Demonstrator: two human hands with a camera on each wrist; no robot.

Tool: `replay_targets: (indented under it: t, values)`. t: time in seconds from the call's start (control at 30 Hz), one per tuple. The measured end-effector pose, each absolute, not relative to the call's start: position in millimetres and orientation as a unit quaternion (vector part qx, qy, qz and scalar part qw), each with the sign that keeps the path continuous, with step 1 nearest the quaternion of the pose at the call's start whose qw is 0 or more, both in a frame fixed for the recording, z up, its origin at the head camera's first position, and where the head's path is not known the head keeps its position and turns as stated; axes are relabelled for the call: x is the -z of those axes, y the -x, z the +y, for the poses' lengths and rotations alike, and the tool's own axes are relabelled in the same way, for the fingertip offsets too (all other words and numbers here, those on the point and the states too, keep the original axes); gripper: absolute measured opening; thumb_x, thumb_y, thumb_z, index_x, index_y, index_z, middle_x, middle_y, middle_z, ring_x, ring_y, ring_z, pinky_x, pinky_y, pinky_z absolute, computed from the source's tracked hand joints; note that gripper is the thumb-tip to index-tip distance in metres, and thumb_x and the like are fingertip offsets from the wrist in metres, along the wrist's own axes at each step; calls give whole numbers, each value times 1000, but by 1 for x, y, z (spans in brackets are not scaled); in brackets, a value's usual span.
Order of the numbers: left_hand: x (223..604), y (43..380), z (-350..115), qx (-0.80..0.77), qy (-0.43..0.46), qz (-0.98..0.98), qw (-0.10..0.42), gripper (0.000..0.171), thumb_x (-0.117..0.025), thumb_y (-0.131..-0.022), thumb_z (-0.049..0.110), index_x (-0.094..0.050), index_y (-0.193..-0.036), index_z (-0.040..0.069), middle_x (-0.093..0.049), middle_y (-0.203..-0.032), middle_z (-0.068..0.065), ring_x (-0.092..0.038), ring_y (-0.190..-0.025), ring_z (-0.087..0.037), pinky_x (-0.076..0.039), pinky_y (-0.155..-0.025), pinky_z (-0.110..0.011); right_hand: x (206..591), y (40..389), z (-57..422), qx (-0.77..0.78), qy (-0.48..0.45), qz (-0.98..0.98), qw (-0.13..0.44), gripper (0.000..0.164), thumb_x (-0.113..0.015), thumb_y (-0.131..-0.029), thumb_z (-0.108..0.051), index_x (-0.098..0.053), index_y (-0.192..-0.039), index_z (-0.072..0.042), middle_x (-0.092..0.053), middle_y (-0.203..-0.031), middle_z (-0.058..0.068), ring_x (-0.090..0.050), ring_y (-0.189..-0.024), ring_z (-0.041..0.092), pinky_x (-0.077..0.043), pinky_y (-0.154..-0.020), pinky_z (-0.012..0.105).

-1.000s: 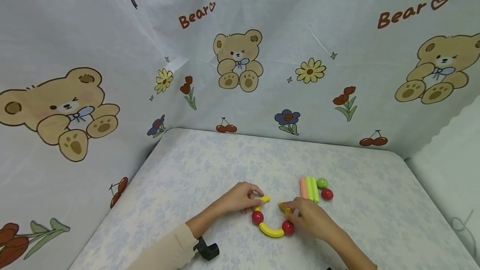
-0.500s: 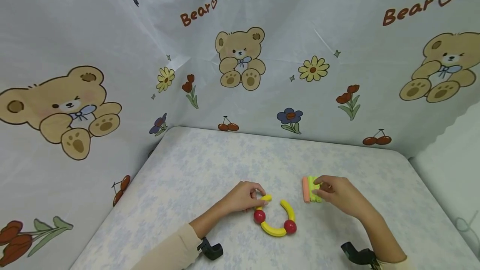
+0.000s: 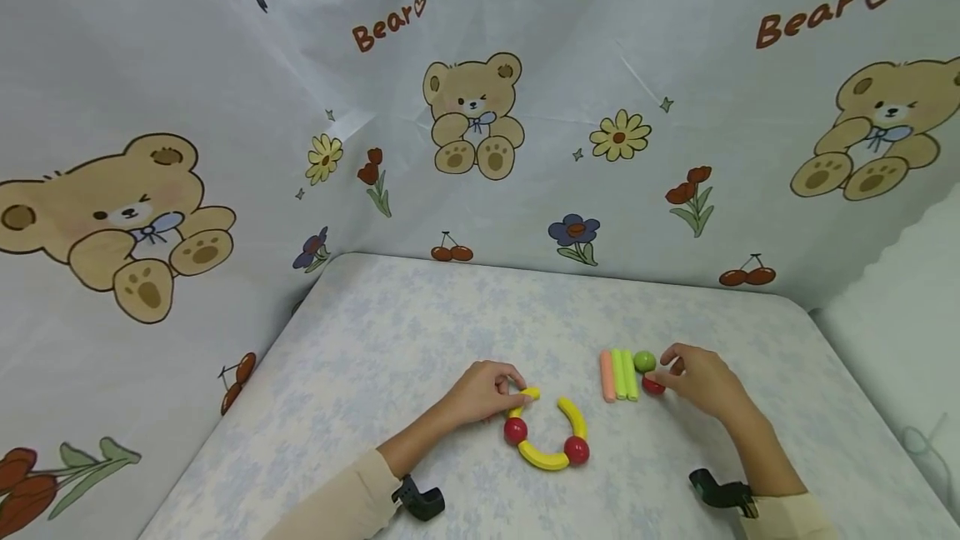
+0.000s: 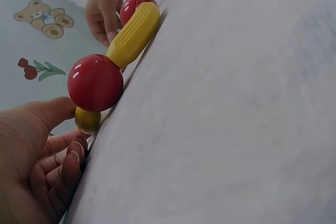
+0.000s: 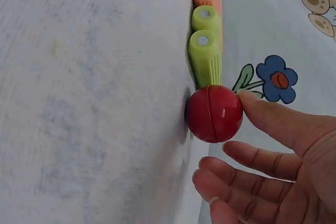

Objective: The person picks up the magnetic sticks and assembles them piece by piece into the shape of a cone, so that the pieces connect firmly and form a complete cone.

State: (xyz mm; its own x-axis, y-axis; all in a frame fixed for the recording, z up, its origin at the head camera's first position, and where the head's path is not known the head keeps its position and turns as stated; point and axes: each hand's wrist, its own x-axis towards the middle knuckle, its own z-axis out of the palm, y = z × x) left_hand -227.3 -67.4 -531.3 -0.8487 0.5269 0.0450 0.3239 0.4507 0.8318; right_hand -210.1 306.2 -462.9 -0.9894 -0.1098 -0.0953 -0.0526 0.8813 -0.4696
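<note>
Sheet [image 3: 555, 73], bear-printed: behind the ring [image 3: 555, 464]. Desk [image 3: 420, 323], pale and mottled: beneath the ring. Right hand [image 3: 701, 377]: right of the ring; grip part-open, thumb touching the loose ball [image 5: 214, 114], red, the other fingers apart from it and not closed round it. A second ago this hand was at the right arc [image 3: 574, 418]; that arc now lies unheld, so the work seems to have passed from ring to loose pieces. Left hand [image 3: 480, 394]: at the ring's left side, as before; grip closed in a pinch on the left arc [image 3: 531, 393], apparently steadying it. Ring: three yellow arcs alternating with two red balls [image 3: 515, 431], a gap at its far side. Sticks, one orange [image 3: 607, 376], two green [image 3: 619, 374]: side by side, right of the ring and farther back. Loose ball: right of the ring, past the sticks. Green ball [image 3: 644, 362]: right of the ring, just beyond the loose ball.
</note>
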Motion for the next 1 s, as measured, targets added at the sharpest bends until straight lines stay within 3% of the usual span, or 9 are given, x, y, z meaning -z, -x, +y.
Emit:
replay_targets:
  t: [0.2,0.33,0.53,1.0]
  values:
    - [533,224,-66,-447,-251,854,84,17,-80,-89,38,-72,-92,23,-51,-55,8,-43,-40,-7,-38,-41,-22,470,212,303,261,37,960,92,33,-77,-91,-33,-71,-98,-2,-65,-79,5,-58,-66,18,-46,-56,33]
    - [535,223,-64,-412,-253,873,63,20,-80,-87,42,-70,-89,25,-51,-54,11,-44,-45,-5,-38,-50,-21,471,211,302,269,51,956,103,27,-77,-92,-29,-72,-97,-3,-64,-77,4,-57,-64,18,-46,-56,33]
    - [536,223,-61,-373,-266,888,39,20,-80,-88,39,-66,-86,25,-50,-55,12,-43,-46,-4,-37,-49,-21,467,208,301,269,71,954,112,22,-78,-91,-25,-73,-98,-4,-64,-79,3,-58,-65,17,-47,-57,34]
    - [538,225,-64,-371,-265,889,24,17,-77,-90,40,-66,-86,27,-51,-58,12,-43,-46,-5,-36,-47,-22,450,205,282,244,118,961,61,25,-80,-88,-25,-74,-104,-8,-68,-86,-1,-58,-77,16,-49,-63,32]
